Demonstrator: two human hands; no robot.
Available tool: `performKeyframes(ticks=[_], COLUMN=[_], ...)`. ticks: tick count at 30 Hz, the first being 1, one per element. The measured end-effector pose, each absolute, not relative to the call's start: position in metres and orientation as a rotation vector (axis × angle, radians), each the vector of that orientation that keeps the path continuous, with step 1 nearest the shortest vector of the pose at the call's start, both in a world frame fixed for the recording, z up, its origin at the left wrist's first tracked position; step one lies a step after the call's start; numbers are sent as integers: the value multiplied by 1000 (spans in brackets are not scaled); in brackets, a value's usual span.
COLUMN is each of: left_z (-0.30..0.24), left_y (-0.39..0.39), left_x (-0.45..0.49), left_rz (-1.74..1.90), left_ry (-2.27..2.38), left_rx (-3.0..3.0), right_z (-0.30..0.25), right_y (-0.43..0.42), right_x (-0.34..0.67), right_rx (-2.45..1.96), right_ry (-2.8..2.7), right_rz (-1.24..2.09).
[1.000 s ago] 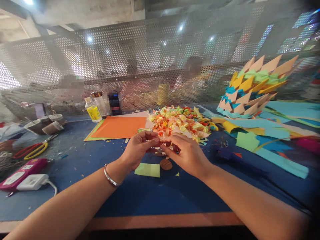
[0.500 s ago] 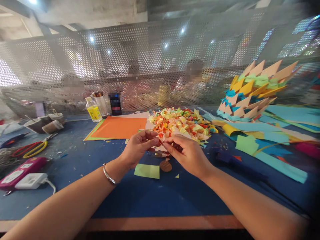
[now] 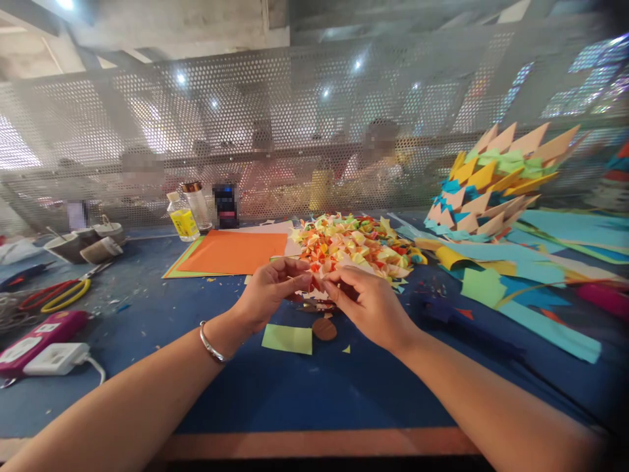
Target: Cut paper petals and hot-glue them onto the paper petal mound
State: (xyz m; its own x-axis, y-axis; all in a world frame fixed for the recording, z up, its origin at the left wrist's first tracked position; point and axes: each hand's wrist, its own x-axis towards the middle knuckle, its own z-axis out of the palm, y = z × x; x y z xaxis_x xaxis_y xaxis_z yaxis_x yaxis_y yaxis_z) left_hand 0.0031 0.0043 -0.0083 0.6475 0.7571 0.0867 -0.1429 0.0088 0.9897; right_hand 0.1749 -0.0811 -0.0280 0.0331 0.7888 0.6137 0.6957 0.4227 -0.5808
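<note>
My left hand (image 3: 269, 292) and my right hand (image 3: 371, 303) meet over the blue table, fingertips almost touching. Between them they pinch a small red piece of paper (image 3: 317, 284), partly hidden by the fingers, so its exact fold is unclear. Just behind lies a heap of small folded paper pieces (image 3: 356, 242) in yellow, orange, pink and green. Nearer to me, below the hands, are a pale green paper rectangle (image 3: 287, 339) and a round brown wooden disc (image 3: 325, 330).
Left: scissors (image 3: 73, 293), a magenta power strip (image 3: 42, 341) and small cups (image 3: 69, 248). Behind: orange paper sheets (image 3: 233, 252) and a yellow-labelled bottle (image 3: 183, 219). Right: a spiky layered paper model (image 3: 484, 187), blue paper strips (image 3: 550, 324) and a dark corded tool (image 3: 472, 331).
Both hands stay in nearly the same place, still pinching the red paper, which shows slightly more between the fingertips. The whole view has shifted very slightly.
</note>
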Motion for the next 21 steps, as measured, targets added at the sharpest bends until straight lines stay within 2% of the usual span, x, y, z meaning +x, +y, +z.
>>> performKeyframes(ticks=[5, 13, 21], left_z=[-10, -9, -11], left_y=[5, 3, 6], left_x=[2, 4, 3], left_rz=[750, 756, 731], left_ry=[578, 572, 477], left_rx=[1458, 1472, 1426], right_z=[-26, -33, -31], right_y=[-81, -79, -79], right_x=[173, 175, 175], right_rx=[-1296, -1265, -1275], right_ry=[-1697, -1630, -1594], right_rz=[151, 425, 536])
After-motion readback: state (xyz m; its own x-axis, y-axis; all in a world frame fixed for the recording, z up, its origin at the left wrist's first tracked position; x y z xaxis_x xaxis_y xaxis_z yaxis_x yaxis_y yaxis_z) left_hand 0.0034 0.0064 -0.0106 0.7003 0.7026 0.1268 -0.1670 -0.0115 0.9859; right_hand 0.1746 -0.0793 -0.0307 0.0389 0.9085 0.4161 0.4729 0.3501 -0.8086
